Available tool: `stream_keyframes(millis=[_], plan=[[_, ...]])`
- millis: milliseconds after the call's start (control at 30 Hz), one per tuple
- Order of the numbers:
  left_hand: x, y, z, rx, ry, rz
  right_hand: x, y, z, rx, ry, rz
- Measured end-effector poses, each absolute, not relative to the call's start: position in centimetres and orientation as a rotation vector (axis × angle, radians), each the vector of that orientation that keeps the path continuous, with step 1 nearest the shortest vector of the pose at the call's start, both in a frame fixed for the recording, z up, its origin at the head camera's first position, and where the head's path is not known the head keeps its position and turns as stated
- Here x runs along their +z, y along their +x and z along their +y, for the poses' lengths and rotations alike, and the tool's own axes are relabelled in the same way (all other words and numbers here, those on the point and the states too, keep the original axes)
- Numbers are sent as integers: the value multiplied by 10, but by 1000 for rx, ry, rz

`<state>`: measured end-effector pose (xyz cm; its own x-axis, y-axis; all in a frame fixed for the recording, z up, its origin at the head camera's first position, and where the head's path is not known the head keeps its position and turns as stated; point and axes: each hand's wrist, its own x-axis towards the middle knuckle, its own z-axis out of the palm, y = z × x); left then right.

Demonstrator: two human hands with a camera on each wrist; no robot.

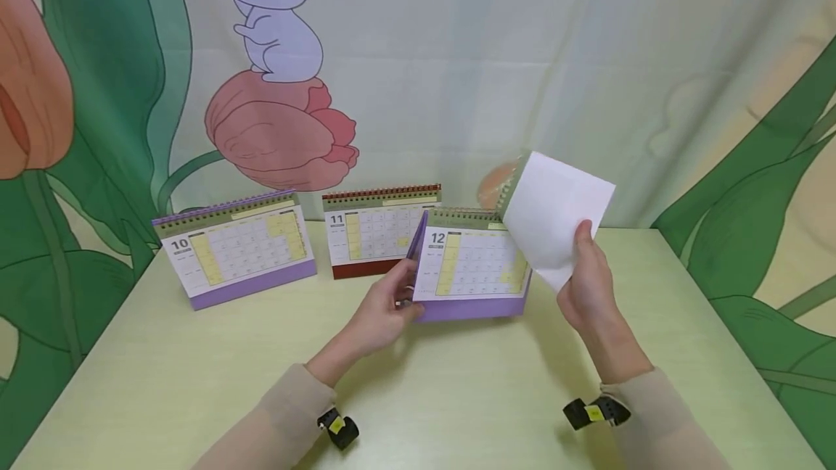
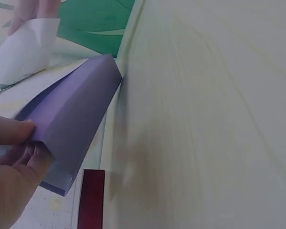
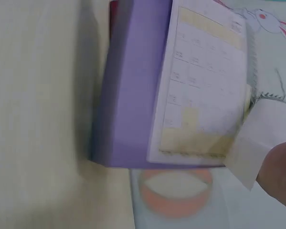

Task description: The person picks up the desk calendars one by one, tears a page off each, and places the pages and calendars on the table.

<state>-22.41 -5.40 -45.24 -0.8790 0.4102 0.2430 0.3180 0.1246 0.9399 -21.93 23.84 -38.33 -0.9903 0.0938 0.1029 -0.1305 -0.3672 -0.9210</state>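
Note:
A desk calendar [image 1: 472, 260] with a purple base shows a page numbered 12. My left hand [image 1: 381, 308] pinches the lower left corner of that base; in the left wrist view the thumb lies on the purple card [image 2: 78, 102] and the fingers reach under it. My right hand [image 1: 591, 278] holds turned-up pages [image 1: 555, 216] at their lower right, thumb on the blank white side. These pages twist away from the spiral binding at the calendar's upper right. In the right wrist view the held page [image 3: 257, 148] bends beside the calendar sheet [image 3: 200, 86].
On the table [image 1: 261, 383], a purple-based calendar [image 1: 238, 252] showing 10 stands at the left. Behind the held one is a red-based calendar [image 1: 379, 231] showing 11, partly covered. A printed curtain [image 1: 418, 93] hangs along the back edge.

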Motion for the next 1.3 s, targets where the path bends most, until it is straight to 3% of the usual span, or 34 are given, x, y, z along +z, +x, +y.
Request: stream_keyframes(millis=[733,1300], plan=[[-446,-222,-58,1981,546,2368,-357,-232,281,2680,192,-1359],[-453,-216,-72,1976,496,2345,-359,-240,308,2809,196,-1200]])
